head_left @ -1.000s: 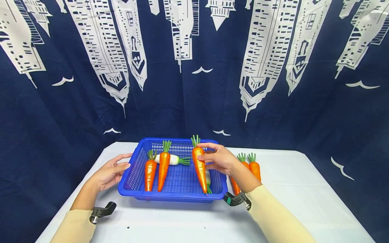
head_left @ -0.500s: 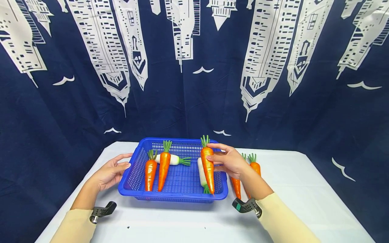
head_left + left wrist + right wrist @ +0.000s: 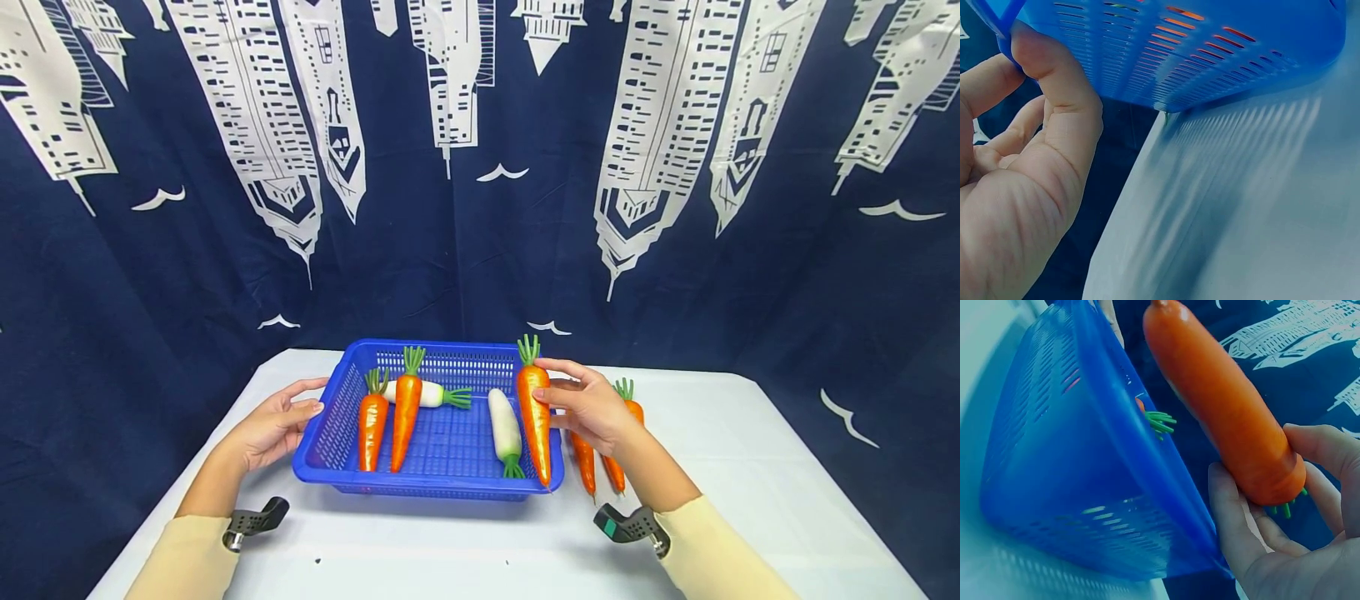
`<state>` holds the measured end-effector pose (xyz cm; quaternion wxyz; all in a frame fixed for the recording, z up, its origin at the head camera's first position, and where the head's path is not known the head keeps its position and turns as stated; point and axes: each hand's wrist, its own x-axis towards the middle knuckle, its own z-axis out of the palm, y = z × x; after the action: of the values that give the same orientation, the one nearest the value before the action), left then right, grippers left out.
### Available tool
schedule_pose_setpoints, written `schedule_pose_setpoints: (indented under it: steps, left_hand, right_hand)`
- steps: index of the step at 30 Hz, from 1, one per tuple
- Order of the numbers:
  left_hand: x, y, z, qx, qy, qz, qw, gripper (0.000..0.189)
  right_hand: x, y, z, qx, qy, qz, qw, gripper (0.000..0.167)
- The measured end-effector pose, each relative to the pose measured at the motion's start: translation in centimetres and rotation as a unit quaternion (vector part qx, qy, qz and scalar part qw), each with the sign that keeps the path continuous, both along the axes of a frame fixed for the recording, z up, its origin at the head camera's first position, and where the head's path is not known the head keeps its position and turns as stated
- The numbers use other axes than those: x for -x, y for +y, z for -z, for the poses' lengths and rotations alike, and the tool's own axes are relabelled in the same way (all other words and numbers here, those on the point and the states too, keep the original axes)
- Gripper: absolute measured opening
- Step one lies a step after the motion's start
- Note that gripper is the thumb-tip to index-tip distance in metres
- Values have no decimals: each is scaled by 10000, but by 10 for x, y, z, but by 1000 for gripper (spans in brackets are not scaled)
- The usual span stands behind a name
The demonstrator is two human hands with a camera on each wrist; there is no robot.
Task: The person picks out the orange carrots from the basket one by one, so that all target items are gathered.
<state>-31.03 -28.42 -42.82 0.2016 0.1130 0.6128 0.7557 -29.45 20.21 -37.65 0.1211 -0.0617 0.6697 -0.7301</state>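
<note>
A blue plastic basket (image 3: 420,482) stands on the table. My left hand (image 3: 273,429) pinches its left rim between thumb and fingers, as the left wrist view shows. Over the basket's right end, my right hand (image 3: 588,408) holds an orange carrot (image 3: 533,417) near its leafy top, tip pointing down toward me. In the right wrist view that carrot (image 3: 1229,406) sits between thumb and fingers, apart from the basket wall. Inside lie two carrots, one at the left (image 3: 372,433) and one beside it (image 3: 406,425), plus a white radish (image 3: 505,425) and another white radish (image 3: 429,395) behind the carrots.
Right of the basket, two more carrots lie on the white table (image 3: 720,500), one nearer the basket (image 3: 583,467) and one farther right (image 3: 635,410); my right hand partly covers them. A dark blue curtain (image 3: 480,250) with white buildings hangs behind the table.
My right hand has moved right with the carrot, from above the right radish to the basket's right rim, uncovering that radish. My left hand has stayed on the rim.
</note>
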Motion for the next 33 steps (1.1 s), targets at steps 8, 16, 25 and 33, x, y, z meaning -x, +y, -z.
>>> schedule_pose_setpoints:
  steps: [8,16,25,33]
  left_hand:
    - [0,0,1,13,32,21,10000,44]
    - [-1,0,1,45,59,-3,10000,44]
    - [-1,1,1,62,20,-38,10000,42]
    - [-2,1,-1,54,-41,-75,9999,46]
  right_hand:
    - [-11,16,4,-22,-79,249,9997,53]
    - [-19,34,7,-214,33,236,9995,58]
    - [-26,49,12,-485,89,291,9984,61]
    - [-26,67,19,-436,41,292,9986,56]
